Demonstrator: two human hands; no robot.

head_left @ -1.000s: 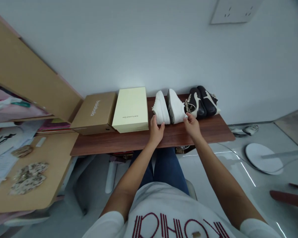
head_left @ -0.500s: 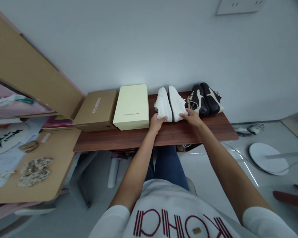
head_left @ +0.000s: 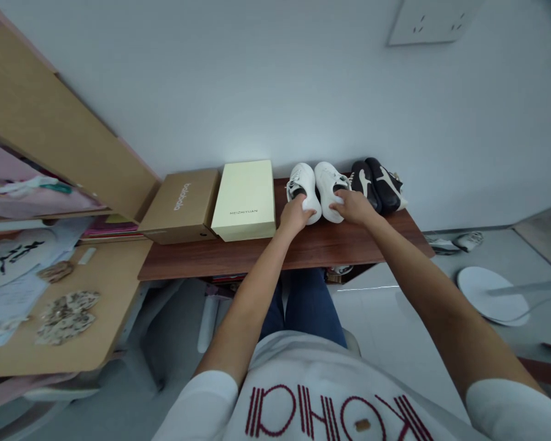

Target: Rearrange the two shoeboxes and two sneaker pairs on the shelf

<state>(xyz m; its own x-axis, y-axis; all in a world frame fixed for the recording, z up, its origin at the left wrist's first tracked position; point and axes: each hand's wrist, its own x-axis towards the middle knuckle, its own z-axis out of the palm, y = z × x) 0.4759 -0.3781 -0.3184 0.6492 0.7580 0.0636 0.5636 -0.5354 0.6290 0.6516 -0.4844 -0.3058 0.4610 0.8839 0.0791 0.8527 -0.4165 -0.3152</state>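
The white shirt nearest the camera had big red letters on it. They were upside down, and I could not read the whole word.

Past it was the brown counter. Both arms reached over it. The left hand had a closed grip on the heel of the left white shoe. The right hand had a closed grip on the heel of the right white shoe. The two shoes sat side by side at the far edge of the counter, toes to the wall.

The dark shoes were just beside the right white shoe. I think a push to the right could bump them out of place. The yellow box was just beside the left white shoe, so a push to the left could knock it. Each grip held only a heel, so a shoe might tip or slip if it were lifted fast.

The yellow box said "MEIZHIYUAN". The brown box to its left said "balabala".
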